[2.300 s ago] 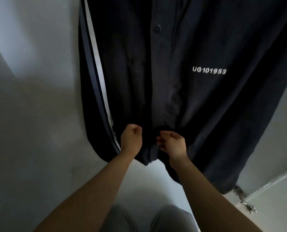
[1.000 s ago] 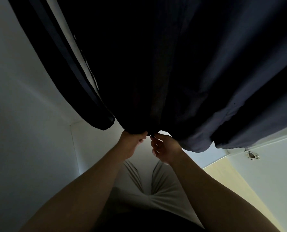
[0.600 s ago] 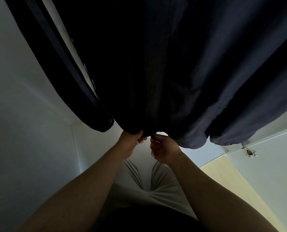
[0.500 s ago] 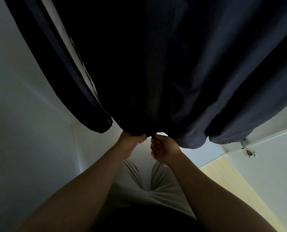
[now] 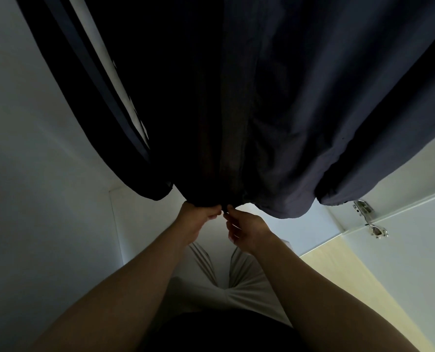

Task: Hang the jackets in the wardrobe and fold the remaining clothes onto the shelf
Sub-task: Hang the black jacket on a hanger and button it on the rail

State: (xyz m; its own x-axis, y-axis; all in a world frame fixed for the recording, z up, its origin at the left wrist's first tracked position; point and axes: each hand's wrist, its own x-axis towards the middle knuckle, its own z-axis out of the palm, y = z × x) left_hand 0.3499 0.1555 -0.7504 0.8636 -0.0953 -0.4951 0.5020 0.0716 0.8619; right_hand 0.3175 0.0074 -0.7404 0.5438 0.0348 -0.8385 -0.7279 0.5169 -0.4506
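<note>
A navy jacket (image 5: 300, 102) hangs inside the wardrobe and fills the view from nine o'clock round through twelve to three. Its hem (image 5: 282, 207) sags just above the two hands near the middle. The left hand (image 5: 198, 222) has its fingers curled tight, gripping the hem at the front opening. The right hand (image 5: 247, 229), just beside it toward three o'clock, pinches the opposite front edge between thumb and fingertips. A sleeve (image 5: 97, 97) with a white stripe (image 5: 109, 64) hangs at ten o'clock against the white wardrobe wall (image 5: 33, 174). A metal hinge (image 5: 363, 209) sits at four o'clock, with wooden floor (image 5: 343, 280) below it. Pale trousers (image 5: 239, 283) show at six.
</note>
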